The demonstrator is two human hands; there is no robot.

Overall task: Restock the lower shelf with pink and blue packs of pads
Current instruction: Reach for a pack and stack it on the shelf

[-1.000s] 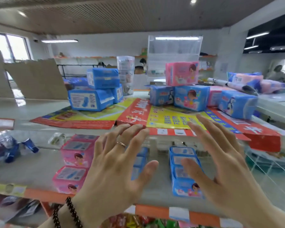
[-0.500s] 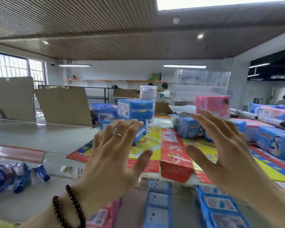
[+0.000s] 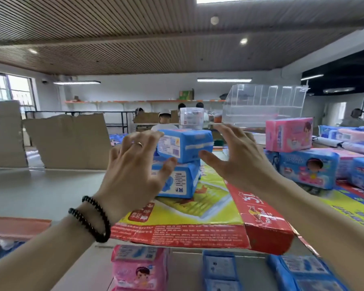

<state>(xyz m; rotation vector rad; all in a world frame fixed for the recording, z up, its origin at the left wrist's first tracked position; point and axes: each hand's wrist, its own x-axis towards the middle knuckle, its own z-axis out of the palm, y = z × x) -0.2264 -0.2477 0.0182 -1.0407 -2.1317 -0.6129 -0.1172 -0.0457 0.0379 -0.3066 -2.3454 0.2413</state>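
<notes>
Two blue packs are stacked on the top shelf: an upper blue pack (image 3: 187,144) on a lower blue pack (image 3: 182,181). My left hand (image 3: 135,171) is spread just left of the stack, my right hand (image 3: 237,158) spread just right of it; both have straight fingers and hold nothing. A pink pack (image 3: 289,134) sits on blue packs (image 3: 309,170) at the right. On the lower shelf (image 3: 185,269) below lie a pink pack (image 3: 140,267) and rows of blue packs (image 3: 219,267).
Flattened yellow and red cartons (image 3: 198,211) cover the top shelf. A clear plastic bin (image 3: 263,103) and a clear jar (image 3: 191,119) stand behind the stack. Cardboard sheets (image 3: 67,139) lean at the left. People sit in the background.
Both hands have moved up and forward from above the lower shelf to either side of the stacked blue packs. The view has tilted upward.
</notes>
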